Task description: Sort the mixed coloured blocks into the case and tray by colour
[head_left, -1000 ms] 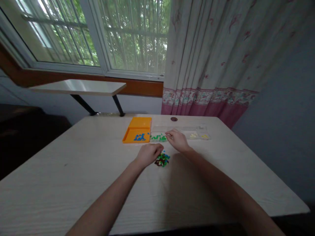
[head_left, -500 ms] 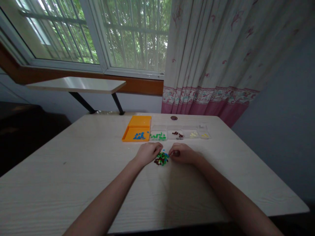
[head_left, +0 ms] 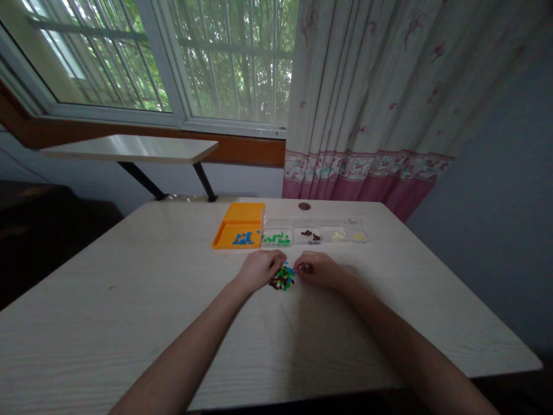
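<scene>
A small heap of mixed beads (head_left: 283, 279), green, blue and brown, lies on the pale wooden table (head_left: 129, 311). My left hand (head_left: 258, 269) rests at the heap's left edge with its fingers curled, fingertips on the beads. My right hand (head_left: 317, 270) sits at the heap's right edge, fingers pinched together at the beads. Whether either pinch holds a bead is too small to see. Behind the heap stand an orange tray (head_left: 240, 226) with blue beads and a clear divided box (head_left: 315, 235) with green, brown and pale beads in separate compartments.
A window, a narrow white shelf (head_left: 129, 148) on black brackets and a patterned curtain (head_left: 367, 104) lie beyond the table's far edge. A round hole (head_left: 304, 206) sits in the tabletop near the back. A dark piece of furniture stands at the left.
My right hand came back from the clear box to the right edge of the bead heap and pinched there. My left hand stayed at the heap.
</scene>
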A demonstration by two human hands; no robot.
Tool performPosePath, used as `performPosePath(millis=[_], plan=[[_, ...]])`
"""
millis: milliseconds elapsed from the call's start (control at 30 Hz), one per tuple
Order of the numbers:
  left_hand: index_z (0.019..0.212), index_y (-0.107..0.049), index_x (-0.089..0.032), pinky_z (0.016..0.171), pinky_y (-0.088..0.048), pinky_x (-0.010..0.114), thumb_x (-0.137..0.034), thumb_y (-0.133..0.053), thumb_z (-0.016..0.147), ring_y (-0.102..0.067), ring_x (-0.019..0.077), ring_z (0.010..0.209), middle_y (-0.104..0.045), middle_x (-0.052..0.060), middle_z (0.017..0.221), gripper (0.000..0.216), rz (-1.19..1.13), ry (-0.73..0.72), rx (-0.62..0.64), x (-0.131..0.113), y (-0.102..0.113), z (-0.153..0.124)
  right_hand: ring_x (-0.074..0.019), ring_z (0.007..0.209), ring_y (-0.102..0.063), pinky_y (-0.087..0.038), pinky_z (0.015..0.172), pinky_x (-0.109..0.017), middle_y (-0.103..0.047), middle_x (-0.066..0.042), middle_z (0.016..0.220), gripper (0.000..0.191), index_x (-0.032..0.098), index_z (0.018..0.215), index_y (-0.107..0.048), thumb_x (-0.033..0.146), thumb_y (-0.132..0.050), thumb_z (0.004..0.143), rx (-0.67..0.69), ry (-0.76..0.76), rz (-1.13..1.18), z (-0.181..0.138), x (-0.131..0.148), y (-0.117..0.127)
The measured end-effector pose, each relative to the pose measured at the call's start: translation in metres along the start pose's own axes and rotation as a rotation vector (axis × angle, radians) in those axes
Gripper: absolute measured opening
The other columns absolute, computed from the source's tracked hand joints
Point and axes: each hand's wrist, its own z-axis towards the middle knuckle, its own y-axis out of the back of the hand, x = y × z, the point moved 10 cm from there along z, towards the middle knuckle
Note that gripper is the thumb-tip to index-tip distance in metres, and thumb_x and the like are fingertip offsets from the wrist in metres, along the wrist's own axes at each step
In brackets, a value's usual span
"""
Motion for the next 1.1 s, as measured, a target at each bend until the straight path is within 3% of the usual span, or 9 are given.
performPosePath(millis=[167,267,533,900,1100], plan=[[0.083,-0.066,-0.015,0.044,-0.028,0.018,-0.039,-0.047,0.077,-0.041,0.0084,0.045,-0.052,-0.002,0.051,0.031,-0.336,0.077,0.01,0.002,-0.007,0.001,-0.0106,0.065,-0.053,-0.043,0.062,-0.021,-0.058,-0.003,0.075,0.013,0.019,0.086,-0.062,0.023,-0.051,0.081,-0.305,0.009,0.06,-0.001,0.003,0.028],[0.08,-0.066,-0.011,0.04,-0.022,0.017,-0.042,-0.051,0.074,-0.032,0.0056,0.041,-0.045,-0.003,0.046,0.035,-0.588,0.126,0.015,0.004,-0.014,0.003,-0.0108,0.066,-0.052,-0.044,0.062,-0.021,-0.056,-0.003,0.077,0.015,0.02,0.087,-0.063,0.026,-0.051,0.082,-0.433,0.006,0.083,-0.004,0.006,0.038],[0.077,-0.065,-0.009,0.039,-0.022,0.016,-0.041,-0.062,0.065,-0.032,0.0035,0.039,-0.049,-0.003,0.049,0.035,-0.951,0.196,-0.026,0.005,-0.019,0.005,-0.0115,0.066,-0.051,-0.044,0.061,-0.022,-0.054,-0.003,0.076,0.017,0.022,0.088,-0.065,0.029,-0.051,0.082,-0.424,-0.039,0.095,-0.002,0.011,0.036],[0.072,-0.064,-0.009,0.038,-0.018,0.015,-0.038,-0.065,0.062,-0.027,0.0026,0.038,-0.038,-0.007,0.041,0.03,-0.929,0.236,-0.066,0.014,-0.02,0.004,-0.0108,0.061,-0.051,-0.045,0.059,-0.022,-0.055,-0.004,0.076,0.016,0.02,0.085,-0.064,0.028,-0.051,0.081,-0.431,-0.051,0.099,-0.002,0.012,0.036],[0.073,-0.065,-0.009,0.041,-0.026,0.016,-0.039,-0.067,0.061,-0.036,0.004,0.042,-0.05,-0.003,0.05,0.032,-1.004,0.227,-0.081,0.015,-0.02,0.006,-0.0113,0.063,-0.052,-0.045,0.062,-0.023,-0.055,-0.003,0.075,0.015,0.02,0.086,-0.064,0.027,-0.051,0.081,-0.454,-0.045,0.105,-0.002,0.014,0.039]])
